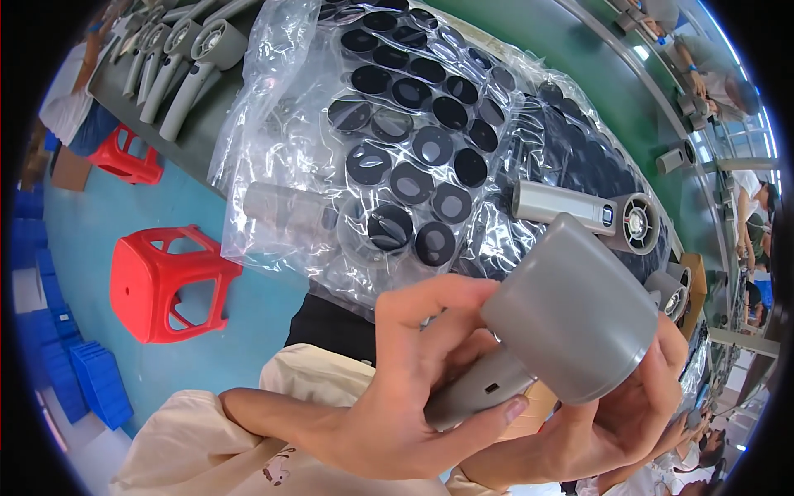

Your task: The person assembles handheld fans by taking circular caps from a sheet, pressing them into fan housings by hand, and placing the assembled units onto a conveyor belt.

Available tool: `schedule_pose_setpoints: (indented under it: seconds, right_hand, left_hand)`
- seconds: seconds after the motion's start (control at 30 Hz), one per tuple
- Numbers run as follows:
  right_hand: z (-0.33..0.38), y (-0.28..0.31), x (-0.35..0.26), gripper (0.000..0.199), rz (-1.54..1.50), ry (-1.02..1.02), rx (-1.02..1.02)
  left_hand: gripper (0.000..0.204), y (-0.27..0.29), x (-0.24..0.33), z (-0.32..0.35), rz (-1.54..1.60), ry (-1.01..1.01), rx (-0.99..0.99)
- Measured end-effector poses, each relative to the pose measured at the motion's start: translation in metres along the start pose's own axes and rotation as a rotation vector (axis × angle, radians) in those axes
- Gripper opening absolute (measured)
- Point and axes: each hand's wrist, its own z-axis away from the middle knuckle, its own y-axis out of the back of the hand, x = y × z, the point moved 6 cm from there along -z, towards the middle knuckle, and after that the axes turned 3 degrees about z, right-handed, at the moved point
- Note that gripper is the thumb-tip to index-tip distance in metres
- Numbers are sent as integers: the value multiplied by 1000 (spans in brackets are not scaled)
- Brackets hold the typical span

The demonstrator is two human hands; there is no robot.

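A grey handheld fan (571,310) with a wide cylindrical head is held up close in front of me, tilted. My left hand (405,372) is closed round its handle, where a small dark port shows. From the other side, the fingers of my right hand (633,413) grip the rim of the head. Behind it, another grey fan (571,207) lies with its vaned round opening facing up. Clear plastic bags (289,132) full of black round discs (411,182) spread across the bench beyond my hands. One more grey handle shape shows blurred through the plastic.
Several grey fans (194,74) lie at the far left of the bench. Two red stools (153,289) (124,157) stand on the blue floor, with blue crates (99,380) at the left. A green conveyor (595,91) runs along the far side, where other people work.
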Motion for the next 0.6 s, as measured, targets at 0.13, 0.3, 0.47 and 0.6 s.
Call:
schedule_pose_setpoints:
  seconds: [0.13, 0.3, 0.47, 0.6]
  right_hand:
    - [0, -7, -6, 41, 2, -116, 103]
    - [-21, -1, -18, 39, 63, 74, -72]
    - [-24, 0, -26, 48, 109, 122, -83]
    - [-29, 0, -31, 49, 153, 149, -148]
  left_hand:
    - [88, 0, -1, -3, -9, 3, 4]
    - [88, -1, -2, -2, 29, 54, 15]
    - [87, -3, -1, -2, 29, 9, -17]
    - [86, -3, 3, 1, 31, 14, -22]
